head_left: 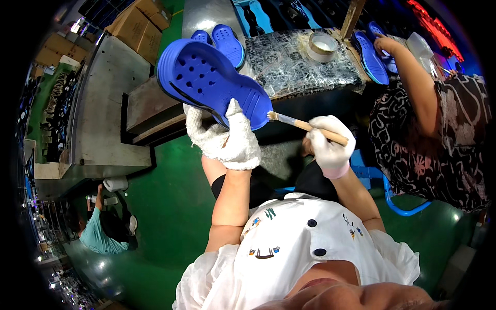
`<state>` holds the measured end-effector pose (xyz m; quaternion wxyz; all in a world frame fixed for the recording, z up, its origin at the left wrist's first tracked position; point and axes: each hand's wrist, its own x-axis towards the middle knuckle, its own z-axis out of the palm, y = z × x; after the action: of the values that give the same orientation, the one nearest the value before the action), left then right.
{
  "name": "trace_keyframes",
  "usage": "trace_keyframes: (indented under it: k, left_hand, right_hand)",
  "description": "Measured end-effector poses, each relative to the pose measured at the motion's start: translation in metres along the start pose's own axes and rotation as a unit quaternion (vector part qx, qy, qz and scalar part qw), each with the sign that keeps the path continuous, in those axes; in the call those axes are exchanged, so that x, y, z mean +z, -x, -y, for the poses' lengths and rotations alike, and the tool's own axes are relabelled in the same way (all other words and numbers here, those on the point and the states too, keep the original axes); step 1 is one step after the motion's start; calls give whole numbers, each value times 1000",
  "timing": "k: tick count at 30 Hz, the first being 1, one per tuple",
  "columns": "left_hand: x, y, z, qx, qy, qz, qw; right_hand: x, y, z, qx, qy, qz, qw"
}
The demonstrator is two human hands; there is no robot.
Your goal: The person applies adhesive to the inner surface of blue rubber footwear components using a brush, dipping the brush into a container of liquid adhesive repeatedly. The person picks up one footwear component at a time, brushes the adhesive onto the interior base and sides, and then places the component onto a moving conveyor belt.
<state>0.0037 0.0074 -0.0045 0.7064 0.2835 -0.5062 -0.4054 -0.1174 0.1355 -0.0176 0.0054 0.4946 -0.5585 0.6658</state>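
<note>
My left hand (230, 135), in a thick white knitted glove, grips a blue shoe sole (206, 72) from below, its thumb pressed on the top face. The sole is tilted, with round holes in its broad end and ridges across its narrower end. A thin black strip runs along its near edge. In my right hand (333, 145), gloved in thin white fabric, is a paintbrush (305, 125) with a wooden handle. Its bristles touch or nearly touch the sole's narrow end. Two more blue soles (226, 44) lie on the metal surface beyond.
A round pale tub (322, 46) stands on the plastic-wrapped bench (294, 70). At right a co-worker's hand (383, 44) reaches to other blue soles (371, 59). A metal conveyor frame (103, 113) and cardboard boxes (135, 32) stand left. Another person (105, 235) is low at far left.
</note>
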Motion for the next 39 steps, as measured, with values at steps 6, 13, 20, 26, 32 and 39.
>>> trace_keyframes:
  k: [6,13,20,26,32,39]
  left_hand:
    - [0,3,4,7,-1,-39,999]
    - [0,0,-11,-42,9,-32,999]
    - [8,-1,-10,20,59,-50,997]
    - [5,1,3,60,18,-39,997]
    - [8,-1,-13,52,50,-13,997]
    - [5,-1,-8,85,43,3,995]
  right_hand:
    - [-8,-2,7,-9,58,-33,998]
    - [-13,-6,8,-27,86,-20,996]
    - [-8,-10,14,-60,93,9,994]
    - [-14,-5,17,2,22,9,1000]
    - [-22,-8,15,-80,92,15,992]
    - [-17,-12,17,-110,96,42,988]
